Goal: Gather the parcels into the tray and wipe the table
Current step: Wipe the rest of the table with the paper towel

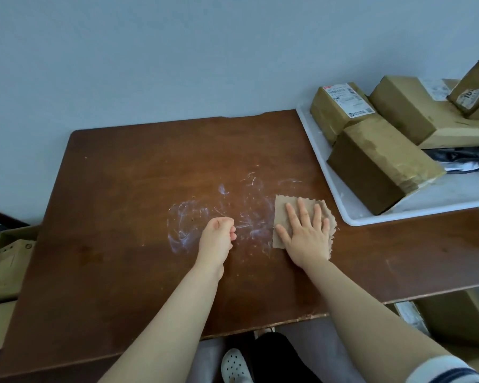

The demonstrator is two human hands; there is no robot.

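Right hand [307, 233] fingers spread flat on brown cloth [302, 208], left hand [219, 233] fisted empty; sweep toward 9 o'clock over white smears [205, 217], even pressure.

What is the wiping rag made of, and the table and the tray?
Rag: thin tan cloth, probably; zigzag-cut edges, matte. Table: dark brown wood or veneer, slight sheen, chipped front edge. Tray: white plastic, apparently; smooth moulded rim.
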